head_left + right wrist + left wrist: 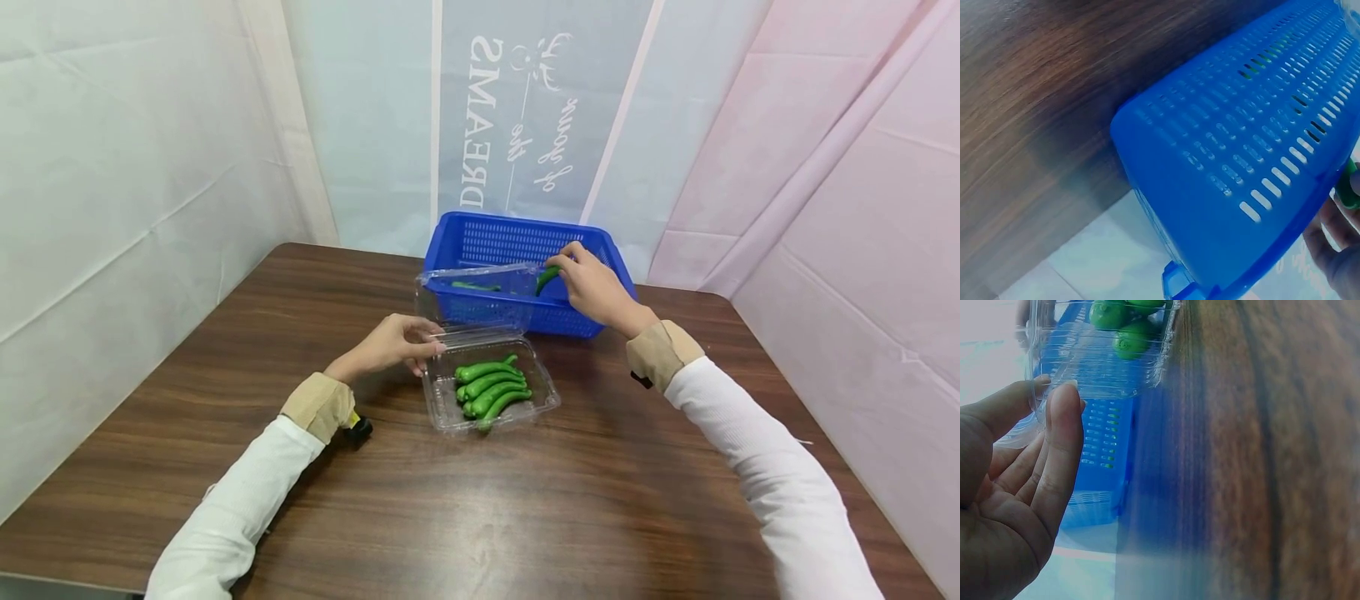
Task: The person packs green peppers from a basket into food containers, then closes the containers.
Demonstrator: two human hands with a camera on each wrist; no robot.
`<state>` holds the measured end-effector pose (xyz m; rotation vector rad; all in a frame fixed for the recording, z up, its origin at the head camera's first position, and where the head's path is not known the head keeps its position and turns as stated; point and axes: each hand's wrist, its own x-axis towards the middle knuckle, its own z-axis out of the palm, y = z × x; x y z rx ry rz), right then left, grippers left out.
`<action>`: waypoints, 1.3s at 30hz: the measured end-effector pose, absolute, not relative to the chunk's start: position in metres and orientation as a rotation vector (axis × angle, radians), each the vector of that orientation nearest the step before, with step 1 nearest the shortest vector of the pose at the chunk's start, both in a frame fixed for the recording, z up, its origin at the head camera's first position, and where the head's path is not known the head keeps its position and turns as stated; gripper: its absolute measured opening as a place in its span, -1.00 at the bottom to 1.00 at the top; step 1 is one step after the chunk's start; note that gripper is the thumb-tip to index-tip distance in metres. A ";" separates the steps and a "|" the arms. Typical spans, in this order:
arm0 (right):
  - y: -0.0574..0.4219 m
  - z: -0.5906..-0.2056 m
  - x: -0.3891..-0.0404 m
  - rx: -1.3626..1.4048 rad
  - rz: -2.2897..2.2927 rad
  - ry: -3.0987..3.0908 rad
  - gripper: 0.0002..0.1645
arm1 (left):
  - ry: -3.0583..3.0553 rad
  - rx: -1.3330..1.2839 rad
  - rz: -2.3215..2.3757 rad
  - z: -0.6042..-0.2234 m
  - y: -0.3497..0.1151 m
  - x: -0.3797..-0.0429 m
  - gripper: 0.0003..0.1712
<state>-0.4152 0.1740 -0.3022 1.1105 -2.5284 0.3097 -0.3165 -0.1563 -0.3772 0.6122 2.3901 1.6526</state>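
Note:
A clear plastic clamshell container lies with its lid raised, the lid resting against a blue basket behind it. Several green chili peppers lie side by side in its tray. At the container's left edge, my left hand pinches the rim between thumb and fingers; the left wrist view shows this grip close up. My right hand is over the basket's right part and holds another green pepper in its fingertips. In the right wrist view the basket wall hides most of that hand.
Through the raised lid, more green pepper shows inside the basket. The brown wooden table extends toward me. A printed cloth hangs behind the basket, and pale cloth walls stand on both sides.

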 end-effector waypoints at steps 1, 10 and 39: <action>0.175 -0.302 -0.414 1.114 0.314 -2.510 -0.68 | 2.384 0.617 1.654 -0.377 -0.157 -0.317 -0.56; 0.179 -0.298 -0.401 1.162 0.314 -2.364 -0.73 | 2.391 0.614 1.646 -0.377 -0.156 -0.317 -0.56; 0.166 -0.282 -0.328 1.395 0.326 -2.106 -0.77 | 2.354 0.620 1.641 -0.370 -0.156 -0.312 -0.54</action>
